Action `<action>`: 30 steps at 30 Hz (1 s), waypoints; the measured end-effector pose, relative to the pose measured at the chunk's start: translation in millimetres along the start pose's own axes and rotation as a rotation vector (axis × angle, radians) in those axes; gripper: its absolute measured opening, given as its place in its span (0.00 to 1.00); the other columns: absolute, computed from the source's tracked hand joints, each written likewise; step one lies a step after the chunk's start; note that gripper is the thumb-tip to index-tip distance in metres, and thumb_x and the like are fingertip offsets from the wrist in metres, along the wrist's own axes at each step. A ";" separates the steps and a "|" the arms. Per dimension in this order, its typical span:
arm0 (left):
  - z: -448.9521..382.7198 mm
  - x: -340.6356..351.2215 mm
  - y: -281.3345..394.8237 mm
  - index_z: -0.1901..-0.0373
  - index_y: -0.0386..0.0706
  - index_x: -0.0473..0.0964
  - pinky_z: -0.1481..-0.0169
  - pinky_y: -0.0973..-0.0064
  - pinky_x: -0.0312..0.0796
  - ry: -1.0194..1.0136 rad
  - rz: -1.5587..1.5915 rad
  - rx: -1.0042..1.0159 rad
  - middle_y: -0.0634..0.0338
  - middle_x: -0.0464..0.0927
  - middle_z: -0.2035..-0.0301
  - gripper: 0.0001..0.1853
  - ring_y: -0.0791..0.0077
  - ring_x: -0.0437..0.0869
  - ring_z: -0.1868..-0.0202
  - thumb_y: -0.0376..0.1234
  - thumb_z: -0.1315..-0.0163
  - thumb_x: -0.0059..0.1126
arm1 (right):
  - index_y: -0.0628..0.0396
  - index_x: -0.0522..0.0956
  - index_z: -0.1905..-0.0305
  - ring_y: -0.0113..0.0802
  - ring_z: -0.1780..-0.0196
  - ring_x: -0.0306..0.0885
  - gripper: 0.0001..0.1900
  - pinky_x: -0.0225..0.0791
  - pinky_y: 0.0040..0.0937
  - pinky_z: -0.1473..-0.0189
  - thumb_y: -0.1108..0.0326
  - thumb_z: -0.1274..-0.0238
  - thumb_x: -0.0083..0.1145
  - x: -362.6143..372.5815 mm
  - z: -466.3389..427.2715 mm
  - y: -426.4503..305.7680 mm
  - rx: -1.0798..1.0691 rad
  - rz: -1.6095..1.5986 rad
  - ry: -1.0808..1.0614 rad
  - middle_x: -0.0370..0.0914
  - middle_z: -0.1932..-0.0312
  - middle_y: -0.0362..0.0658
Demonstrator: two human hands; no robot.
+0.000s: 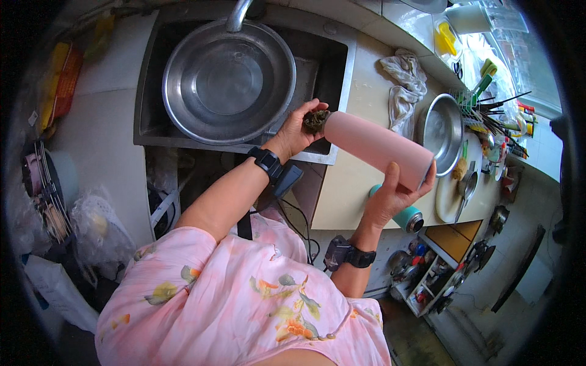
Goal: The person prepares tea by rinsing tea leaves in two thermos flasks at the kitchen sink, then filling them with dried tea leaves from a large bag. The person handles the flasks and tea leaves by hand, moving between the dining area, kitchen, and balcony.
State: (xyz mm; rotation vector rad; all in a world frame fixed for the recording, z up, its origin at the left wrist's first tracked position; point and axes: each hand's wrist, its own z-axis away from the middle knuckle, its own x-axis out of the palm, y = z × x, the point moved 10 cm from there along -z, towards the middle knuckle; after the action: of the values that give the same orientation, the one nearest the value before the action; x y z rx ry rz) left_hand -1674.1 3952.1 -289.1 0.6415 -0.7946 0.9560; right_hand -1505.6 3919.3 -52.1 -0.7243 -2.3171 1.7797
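Observation:
My right hand point(394, 192) grips the base of a pink insulated bottle point(375, 145), which is tilted with its mouth toward the sink. At that mouth my left hand point(294, 132) cups a dark brown clump point(315, 122) that looks like wet tea leaves. The clump touches the bottle's opening, and the left fingertips curl around its far side. A wide stainless steel basin point(224, 82) sits in the dark sink point(336, 59), under the faucet point(238, 16). Below the pink bottle, partly hidden by my right hand, a teal bottle point(409, 218) lies on its side on the counter.
On the counter point(345, 196) lie a crumpled white cloth point(405, 87), a steel bowl point(443, 135) and a white cutting board point(446, 201) holding a small ladle point(468, 185). A wire utensil rack point(467, 103) stands by the window. Plastic bags point(98, 224) sit at the left.

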 end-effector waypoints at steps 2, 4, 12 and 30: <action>1.5 -6.9 -0.8 0.53 0.46 0.79 0.47 0.68 0.77 0.065 0.002 0.006 0.61 0.80 0.56 0.14 0.70 0.81 0.51 0.38 0.37 0.67 | 0.48 0.53 0.26 0.41 0.37 0.71 0.43 0.70 0.40 0.35 0.77 0.43 0.65 -5.2 1.1 6.4 0.056 0.008 0.021 0.64 0.35 0.47; 1.5 -4.1 1.1 0.51 0.46 0.78 0.47 0.67 0.78 0.043 -0.115 0.037 0.61 0.81 0.57 0.14 0.70 0.81 0.51 0.36 0.38 0.67 | 0.48 0.53 0.27 0.42 0.36 0.72 0.40 0.71 0.41 0.35 0.71 0.40 0.64 -11.7 2.7 22.7 0.173 -0.092 0.056 0.66 0.36 0.49; -6.2 -8.8 -4.3 0.51 0.44 0.75 0.61 0.80 0.76 0.041 -0.088 0.000 0.62 0.78 0.65 0.12 0.78 0.79 0.68 0.31 0.34 0.63 | 0.56 0.64 0.34 0.44 0.37 0.74 0.40 0.73 0.46 0.36 0.47 0.46 0.70 -10.5 26.2 108.4 0.654 -0.732 0.140 0.74 0.40 0.51; 0.4 -23.5 -0.5 0.82 0.52 0.58 0.83 0.80 0.44 0.357 -0.417 -0.005 0.70 0.54 0.86 0.28 0.82 0.55 0.87 0.56 0.26 0.42 | 0.53 0.71 0.39 0.50 0.42 0.78 0.31 0.75 0.52 0.40 0.43 0.38 0.60 10.5 69.9 119.0 0.953 -1.192 0.269 0.77 0.43 0.54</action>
State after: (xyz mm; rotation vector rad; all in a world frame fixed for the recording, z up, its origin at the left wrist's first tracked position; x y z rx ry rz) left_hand -1681.9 3940.9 -308.1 0.5817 -0.3266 0.6576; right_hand -1507.0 3885.3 -186.2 0.4682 -0.9803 1.6200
